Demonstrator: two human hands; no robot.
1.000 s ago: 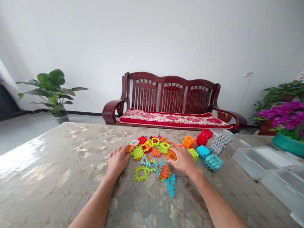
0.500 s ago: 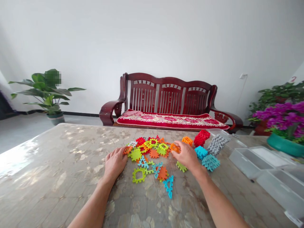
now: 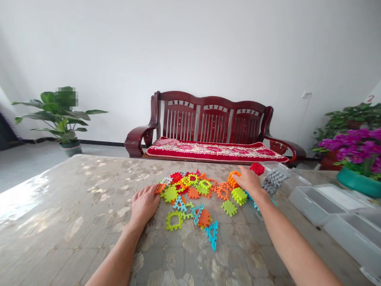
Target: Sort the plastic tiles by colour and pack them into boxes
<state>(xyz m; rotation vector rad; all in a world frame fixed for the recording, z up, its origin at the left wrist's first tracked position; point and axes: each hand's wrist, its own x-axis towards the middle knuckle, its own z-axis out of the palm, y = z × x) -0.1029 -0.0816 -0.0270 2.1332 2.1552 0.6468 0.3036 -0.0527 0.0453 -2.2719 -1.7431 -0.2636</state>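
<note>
On the patterned table point(image 3: 89, 222) lies a loose pile of colourful toothed plastic interlocking tiles. My left hand point(image 3: 145, 202) rests flat at the pile's left edge, its fingertips by an orange tile point(image 3: 160, 188). To the right, my right hand point(image 3: 251, 180) has thumb and fingers closed at the stack of orange tiles point(image 3: 232, 179); its grip is partly hidden. A green stack point(image 3: 239, 196) and a flat green tile point(image 3: 229, 207) sit just below that hand. Nearest me are a blue triangle tile point(image 3: 212, 235) and a green square frame tile point(image 3: 174, 220).
Red stacked tiles point(image 3: 257, 169) and grey ones point(image 3: 273, 181) stand beyond my right hand, whose arm partly covers blue stacks. Clear plastic boxes point(image 3: 315, 204) line the right side. Purple flowers point(image 3: 354, 145) rise behind them, and a wooden bench point(image 3: 214, 119) stands past the table.
My right hand has moved right from the pile to the orange stack. An orange openwork tile and the green stack now show where the hand had covered them. My left hand stays put.
</note>
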